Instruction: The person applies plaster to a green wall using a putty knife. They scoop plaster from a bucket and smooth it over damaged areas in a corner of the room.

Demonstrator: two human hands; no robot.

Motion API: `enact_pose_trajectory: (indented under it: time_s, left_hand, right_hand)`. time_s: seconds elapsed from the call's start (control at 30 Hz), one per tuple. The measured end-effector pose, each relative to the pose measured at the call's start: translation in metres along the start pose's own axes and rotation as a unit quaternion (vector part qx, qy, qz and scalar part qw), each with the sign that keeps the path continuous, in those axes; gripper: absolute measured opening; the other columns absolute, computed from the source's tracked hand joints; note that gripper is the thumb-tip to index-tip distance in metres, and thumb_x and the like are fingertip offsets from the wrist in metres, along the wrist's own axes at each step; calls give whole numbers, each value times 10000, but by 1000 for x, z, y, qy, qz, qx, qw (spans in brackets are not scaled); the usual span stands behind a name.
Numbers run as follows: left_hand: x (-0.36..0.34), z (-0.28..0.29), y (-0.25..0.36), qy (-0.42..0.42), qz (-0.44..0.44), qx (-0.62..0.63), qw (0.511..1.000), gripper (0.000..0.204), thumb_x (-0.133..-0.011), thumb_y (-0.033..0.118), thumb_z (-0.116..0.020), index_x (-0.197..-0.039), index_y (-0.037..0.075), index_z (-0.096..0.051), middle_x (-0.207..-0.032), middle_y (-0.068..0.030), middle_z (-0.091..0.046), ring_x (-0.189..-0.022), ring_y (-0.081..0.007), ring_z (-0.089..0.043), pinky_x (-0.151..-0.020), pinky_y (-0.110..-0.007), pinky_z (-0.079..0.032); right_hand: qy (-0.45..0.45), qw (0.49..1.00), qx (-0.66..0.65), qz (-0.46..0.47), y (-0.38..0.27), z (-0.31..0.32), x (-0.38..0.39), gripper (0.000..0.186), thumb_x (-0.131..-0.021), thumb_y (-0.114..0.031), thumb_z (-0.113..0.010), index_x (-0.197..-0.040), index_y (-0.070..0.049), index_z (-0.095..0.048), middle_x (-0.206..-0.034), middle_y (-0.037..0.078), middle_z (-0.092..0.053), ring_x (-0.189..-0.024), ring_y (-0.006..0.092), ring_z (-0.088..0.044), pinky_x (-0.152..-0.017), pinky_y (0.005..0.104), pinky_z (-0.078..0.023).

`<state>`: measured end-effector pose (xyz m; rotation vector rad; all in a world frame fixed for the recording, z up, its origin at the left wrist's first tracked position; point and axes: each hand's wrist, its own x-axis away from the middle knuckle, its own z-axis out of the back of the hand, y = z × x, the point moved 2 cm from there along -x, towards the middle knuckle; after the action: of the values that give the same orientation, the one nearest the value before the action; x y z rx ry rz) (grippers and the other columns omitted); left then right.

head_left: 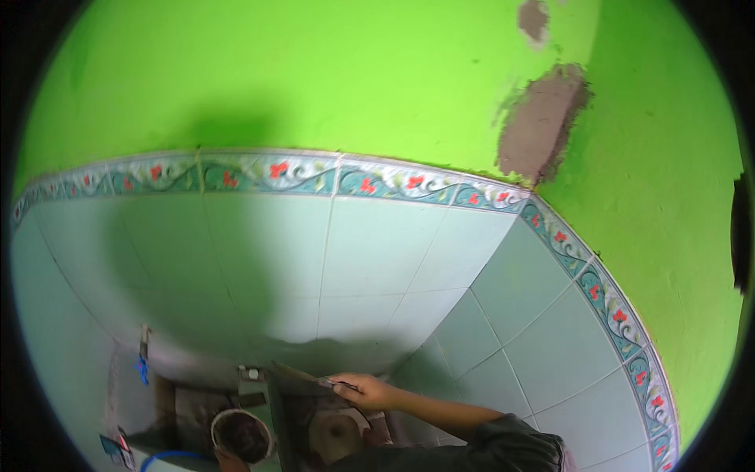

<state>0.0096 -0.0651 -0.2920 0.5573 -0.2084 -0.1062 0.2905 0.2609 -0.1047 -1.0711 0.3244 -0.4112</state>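
Observation:
My right hand grips a flat-bladed scraper by its handle, its thin blade pointing left over the space below the tiled wall. My left hand, low at the bottom edge, holds a round pale container with dark contents that I cannot make out clearly. Higher up, a rough grey-brown patch marks the green wall near the corner, with a smaller patch above it.
A squat toilet lies below my right arm. At the left are a tap with a blue handle and a blue-rimmed basin. A small object sits on a narrow ledge. Tiled side walls with a floral border close in on both sides.

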Motion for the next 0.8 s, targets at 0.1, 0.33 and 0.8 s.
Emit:
enact_pose_trajectory:
  time_s: [0.1, 0.33, 0.8]
  left_hand:
    - [13, 37, 5, -27, 13, 62, 998, 591, -1074, 472, -361, -1351, 4, -593, -1295, -262, -641, -1141, -416, -640, -932, -513, -517]
    - [-14, 20, -31, -96, -33, 32, 994, 580, -1078, 430, -376, -1366, -35, -567, -1230, -259, -660, -1078, -416, -648, -898, -472, -527]
    - [-57, 83, 289, 168, -479, 330, 796, 274, -1034, 139, -529, -1195, -67, -612, -1025, -217, -655, -936, -343, -648, -844, -424, -519]
  right_hand:
    - [80, 995, -41, -47, -59, 16, 26, 451, -1076, -333, -510, -1421, -44, -536, -1327, 129, -640, -1207, 219, -589, -1044, 337, -441]
    - [340, 928, 144, 49, -158, 94, 54, 450, -1069, -220, -499, -1489, -62, -473, -1126, 159, -622, -970, 249, -602, -889, 348, -483]
    - [588, 726, 327, 142, -237, 206, 29, 558, -1044, -144, -456, -1581, -111, -311, -1054, 249, -520, -798, 384, -588, -762, 446, -511]
